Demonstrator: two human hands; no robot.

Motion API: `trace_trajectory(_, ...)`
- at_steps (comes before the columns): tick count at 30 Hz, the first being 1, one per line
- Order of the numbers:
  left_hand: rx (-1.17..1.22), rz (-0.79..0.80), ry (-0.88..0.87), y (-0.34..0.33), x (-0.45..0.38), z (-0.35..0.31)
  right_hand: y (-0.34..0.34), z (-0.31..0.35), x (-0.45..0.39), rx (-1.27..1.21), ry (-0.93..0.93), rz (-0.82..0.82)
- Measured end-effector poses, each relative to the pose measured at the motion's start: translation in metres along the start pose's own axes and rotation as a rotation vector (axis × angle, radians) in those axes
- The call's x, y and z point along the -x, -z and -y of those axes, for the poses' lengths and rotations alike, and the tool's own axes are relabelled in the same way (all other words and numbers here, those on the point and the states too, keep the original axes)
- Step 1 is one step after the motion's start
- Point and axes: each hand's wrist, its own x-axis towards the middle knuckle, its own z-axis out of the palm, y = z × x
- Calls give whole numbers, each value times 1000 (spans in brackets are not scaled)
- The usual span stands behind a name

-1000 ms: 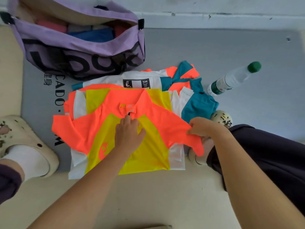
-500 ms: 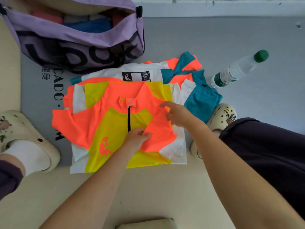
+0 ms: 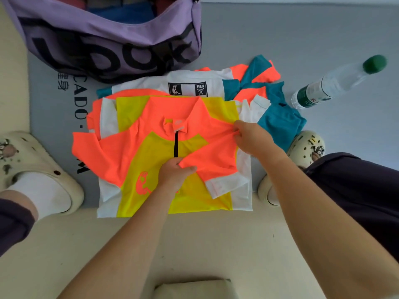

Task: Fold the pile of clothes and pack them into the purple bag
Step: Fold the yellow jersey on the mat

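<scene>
While both bare forearms are reaching down and forward from the bottom of the view, the left hand (image 3: 176, 172) is curling its fingers and thumb round the tip of the folded-in orange sleeve, pinching it against the chest of the orange and yellow shirt (image 3: 151, 152) just below the short black zip. The right hand (image 3: 251, 138) is gripping the same shirt at its right shoulder, fingers bent and bunching the orange cloth into small creases near the white edge. That shirt is lying face up on top of the pile of clothes (image 3: 216, 87), where white, orange and teal garments are spreading out beneath it and toward the far right. The purple bag (image 3: 112, 42) is sitting just beyond the pile, touching its far edge, its mouth gaping open with blue and reddish cloth showing inside. Everything is resting on a grey mat (image 3: 302, 39) printed with dark lettering at the left, and the mat is lying on a pale beige floor (image 3: 205, 244). A clear water bottle (image 3: 336, 83) with a green cap is lying on its side on the mat to the right, near the teal cloth. Cream clogs are framing the pile, the left clog (image 3: 38, 167) with a white sock and the right clog (image 3: 306, 145) beside a dark trouser leg
</scene>
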Motion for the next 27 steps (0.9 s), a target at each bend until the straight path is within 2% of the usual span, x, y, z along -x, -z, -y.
trace_trajectory(3, 155, -67, 99, -13, 5, 0, 0, -7, 5, 16, 3, -6)
trace_trajectory(5, 187, -65, 99, -23, 8, 3, -1, -8, 6, -14, -1, -23)
trace_trajectory(10, -244, -41, -19, -31, 9, 1, -3, -9, 4, -115, 0, -103)
trace_trajectory(11, -228, -53, -11, -31, 7, 0, -4, -10, 4, -122, -4, -101)
trace_trajectory(15, 155, -54, 64, -30, 6, -4, -7, -15, 4, -149, -7, -94)
trace_trajectory(17, 120, 8, 91, -31, 7, 2, -8, -15, 4, -172, -10, -87)
trace_trajectory(20, -54, 77, 66, -32, 8, 11, -10, -14, 2, -174, -17, -78)
trace_trajectory(24, -118, -86, -25, -22, 5, 11, -8, -14, 0, -140, -26, -71)
trace_trajectory(27, -63, -39, 3, -16, 7, 11, -7, -11, 0, -126, -24, -63)
